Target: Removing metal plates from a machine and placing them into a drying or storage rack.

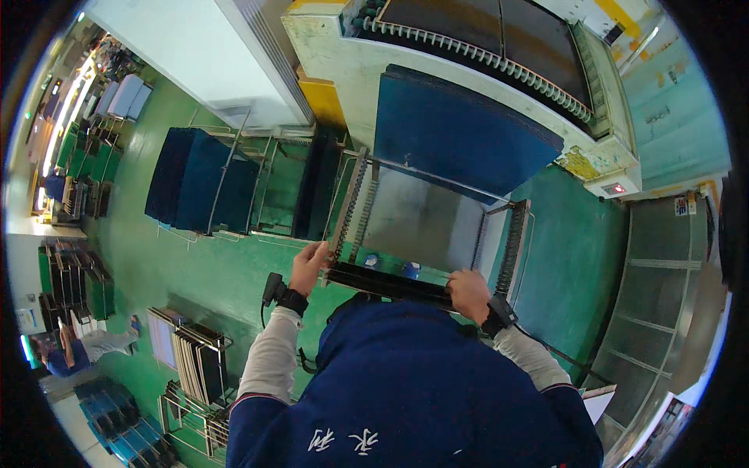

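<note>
In front of my body stands a metal rack (518, 234) with toothed slots along both side rails. Several thin dark panels (390, 282) stand edge-up across its near end. My left hand (310, 267) is closed at the rack's near left corner, beside the panels' left end; some of its fingertips are hidden. Toward the right side, my right hand (470, 295) has its fingers curled over the top edge of the dark panels, just inside the right rail. Large blue boards (460, 136) lean in a stack beyond the rack's far side.
A pale machine (331, 47) with a row of rollers (484, 58) rises behind the blue boards. Another rack with dark blue boards (187, 179) stands left. A cart of upright panels (195, 359) is at lower left. Grey shelving (655, 288) lines the right; a person (86, 347) is far left.
</note>
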Demonstrator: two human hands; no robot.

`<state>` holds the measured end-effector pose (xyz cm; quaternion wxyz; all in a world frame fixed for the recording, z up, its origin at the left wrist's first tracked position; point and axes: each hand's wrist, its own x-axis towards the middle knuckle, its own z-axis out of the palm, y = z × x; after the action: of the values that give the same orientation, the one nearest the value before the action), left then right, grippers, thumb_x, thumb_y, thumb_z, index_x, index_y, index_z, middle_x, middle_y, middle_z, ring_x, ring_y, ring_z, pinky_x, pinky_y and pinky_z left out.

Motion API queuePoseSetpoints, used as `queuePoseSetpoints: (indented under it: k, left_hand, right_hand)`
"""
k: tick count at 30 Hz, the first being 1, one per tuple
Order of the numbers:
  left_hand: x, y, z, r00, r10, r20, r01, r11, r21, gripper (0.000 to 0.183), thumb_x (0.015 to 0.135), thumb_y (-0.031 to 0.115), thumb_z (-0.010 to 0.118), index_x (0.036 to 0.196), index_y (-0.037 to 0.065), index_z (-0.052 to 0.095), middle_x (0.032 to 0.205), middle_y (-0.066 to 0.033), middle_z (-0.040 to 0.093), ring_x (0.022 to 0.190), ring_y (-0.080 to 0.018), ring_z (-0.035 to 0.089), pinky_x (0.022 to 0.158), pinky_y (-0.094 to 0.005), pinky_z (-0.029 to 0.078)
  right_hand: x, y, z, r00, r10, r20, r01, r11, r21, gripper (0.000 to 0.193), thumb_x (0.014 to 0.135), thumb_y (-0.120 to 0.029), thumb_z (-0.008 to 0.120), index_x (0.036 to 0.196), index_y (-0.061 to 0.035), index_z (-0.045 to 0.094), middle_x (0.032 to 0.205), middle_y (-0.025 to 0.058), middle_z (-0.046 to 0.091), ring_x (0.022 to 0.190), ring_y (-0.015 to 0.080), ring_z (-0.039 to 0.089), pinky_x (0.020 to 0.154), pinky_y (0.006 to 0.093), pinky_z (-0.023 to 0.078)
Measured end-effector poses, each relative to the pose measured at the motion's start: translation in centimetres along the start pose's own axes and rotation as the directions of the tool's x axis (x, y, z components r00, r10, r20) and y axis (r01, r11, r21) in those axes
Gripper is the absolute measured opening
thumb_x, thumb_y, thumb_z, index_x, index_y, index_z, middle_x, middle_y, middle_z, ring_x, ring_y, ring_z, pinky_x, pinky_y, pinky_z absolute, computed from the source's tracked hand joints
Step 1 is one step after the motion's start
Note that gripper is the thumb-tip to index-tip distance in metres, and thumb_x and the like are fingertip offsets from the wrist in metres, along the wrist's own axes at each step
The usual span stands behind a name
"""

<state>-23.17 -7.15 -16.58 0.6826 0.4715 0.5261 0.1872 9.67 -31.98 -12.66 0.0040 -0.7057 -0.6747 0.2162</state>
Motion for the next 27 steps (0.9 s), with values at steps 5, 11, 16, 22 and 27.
queuePoseSetpoints:
  k: [5, 11, 16, 22, 27]
  left_hand:
    - [0.1, 1.0, -0.9, 0.998, 0.002, -0.063, -0.004, 0.999, -0.033, 0.045, 0.097, 0.042, 0.060, 0.114, 0.001, 0.066, 0.098, -0.0074, 0.069, 0.082, -0.0135, 0.063, 0.077, -0.0278, 0.050]
    - [0.3, 0.7, -1.0, 0.998, -0.001, -0.057, -0.002, 0.999, -0.053, 0.047, 0.098, 0.043, 0.058, 0.112, -0.002, 0.065, 0.097, -0.0073, 0.069, 0.082, -0.0127, 0.063, 0.074, -0.0263, 0.049]
    - [0.8, 1.2, -0.3, 0.999, -0.041, -0.033, 0.039, 0.997, -0.070, 0.048, 0.098, 0.045, 0.057, 0.113, 0.000, 0.064, 0.098, -0.0073, 0.068, 0.083, -0.0133, 0.063, 0.074, -0.0277, 0.050]
    - [1.6, 2.4, 0.9, 1.000, -0.006, 0.024, 0.008, 0.998, -0.069, 0.049, 0.098, 0.046, 0.056, 0.115, 0.001, 0.064, 0.100, -0.0080, 0.068, 0.087, -0.0148, 0.064, 0.078, -0.0303, 0.052]
    - [0.9, 5.6, 3.5, 0.991, 0.061, 0.117, -0.046, 0.991, -0.127, 0.047, 0.099, 0.044, 0.057, 0.114, 0.000, 0.064, 0.103, -0.0074, 0.068, 0.090, -0.0153, 0.064, 0.082, -0.0298, 0.052]
  right_hand:
    - [-0.8, -1.3, -4.9, 0.988, -0.072, -0.137, 0.081, 0.995, 0.063, 0.011, 0.077, -0.015, 0.060, 0.072, -0.0091, 0.067, 0.083, 0.0068, 0.061, 0.086, 0.0285, 0.059, 0.078, 0.0428, 0.044]
    - [-2.2, -2.8, -14.0, 0.984, -0.089, -0.152, 0.100, 0.993, 0.064, 0.012, 0.076, -0.017, 0.064, 0.069, -0.0076, 0.065, 0.080, 0.0078, 0.061, 0.081, 0.0290, 0.060, 0.072, 0.0415, 0.046]
    - [-3.2, -2.4, -21.0, 0.942, -0.021, -0.334, 0.086, 0.979, 0.183, 0.011, 0.075, -0.013, 0.068, 0.075, -0.0020, 0.069, 0.081, 0.0142, 0.066, 0.079, 0.0351, 0.062, 0.065, 0.0439, 0.048]
    - [-3.1, 5.6, -20.9, 0.832, 0.338, -0.440, -0.075, 0.855, 0.513, 0.024, 0.082, -0.010, 0.069, 0.070, 0.0051, 0.054, 0.068, 0.0136, 0.052, 0.060, 0.0242, 0.049, 0.056, 0.0356, 0.037]
    - [1.1, 6.5, -21.4, 0.602, 0.704, -0.376, 0.193, 0.329, 0.925, 0.041, 0.091, -0.012, 0.067, 0.061, -0.0147, 0.038, 0.066, -0.0100, 0.031, 0.062, 0.0058, 0.031, 0.055, 0.0279, 0.024]
